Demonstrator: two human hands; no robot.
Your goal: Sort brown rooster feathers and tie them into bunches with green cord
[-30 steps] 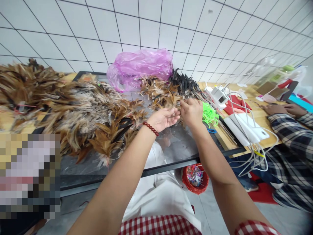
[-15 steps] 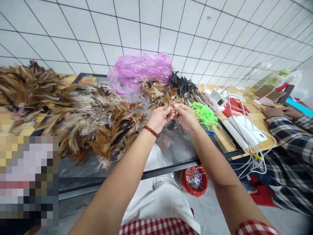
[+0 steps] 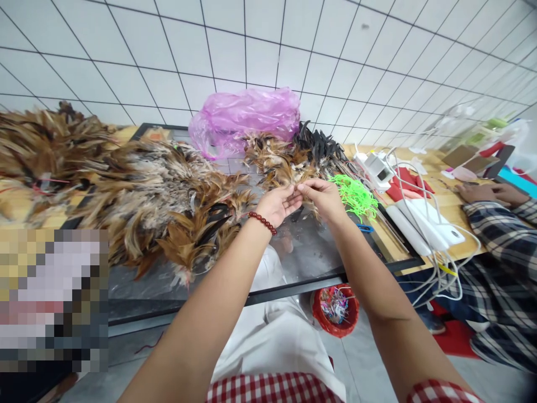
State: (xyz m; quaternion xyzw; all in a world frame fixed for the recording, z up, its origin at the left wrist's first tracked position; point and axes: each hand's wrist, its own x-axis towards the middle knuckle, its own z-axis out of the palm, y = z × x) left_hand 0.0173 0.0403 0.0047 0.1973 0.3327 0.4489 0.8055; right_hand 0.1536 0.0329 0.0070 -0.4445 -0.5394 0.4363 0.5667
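Over the glass tabletop, my left hand [image 3: 277,204] and my right hand [image 3: 323,197] meet at the fingertips. Both are closed in a pinch, the thumbs and forefingers almost touching. Whatever lies between them is too small or hidden to make out. Brown feathers [image 3: 277,162] lie directly behind the fingertips. To the left spreads a large pile of brown and cream feathers [image 3: 146,184]. Black feathers [image 3: 319,144] are behind my right hand, and a tangle of bright green cord [image 3: 356,196] sits just right of it. My left wrist wears a beaded bracelet [image 3: 262,223].
A pink plastic bag [image 3: 247,117] rests against the tiled wall. White chargers and cables [image 3: 377,168] and a white power strip [image 3: 423,226] are to the right, near a co-worker's plaid sleeve [image 3: 499,235]. A red-lined bin [image 3: 335,310] stands below the table edge.
The view has shifted slightly, so everything sits a little further right. My hands stay together in about the same spot, with the fingers slightly rearranged.
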